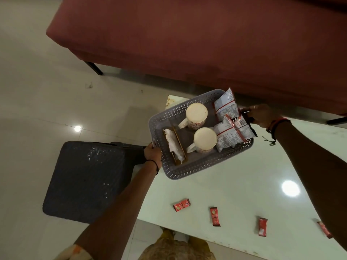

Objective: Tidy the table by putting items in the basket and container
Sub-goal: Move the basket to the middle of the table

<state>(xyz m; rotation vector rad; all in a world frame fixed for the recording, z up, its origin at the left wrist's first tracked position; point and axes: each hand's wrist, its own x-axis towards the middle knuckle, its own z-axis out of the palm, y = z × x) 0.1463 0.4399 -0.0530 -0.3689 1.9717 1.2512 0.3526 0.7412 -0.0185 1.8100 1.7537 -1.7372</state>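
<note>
A grey perforated basket (189,170) hangs over the far left corner of the white table (234,184). My left hand (153,153) grips its left rim and my right hand (260,115) grips its right rim. Inside stand two white mugs (196,114) (204,138), a wooden holder with paper napkins (174,145) and several silver snack packets (228,128). Several small red sachets (181,204) (215,216) (262,227) (324,229) lie on the table near its front edge.
A dark square stool (84,181) stands on the tiled floor left of the table. A maroon sofa (187,40) runs along the far side, close behind the basket. My feet and trousers show at the bottom.
</note>
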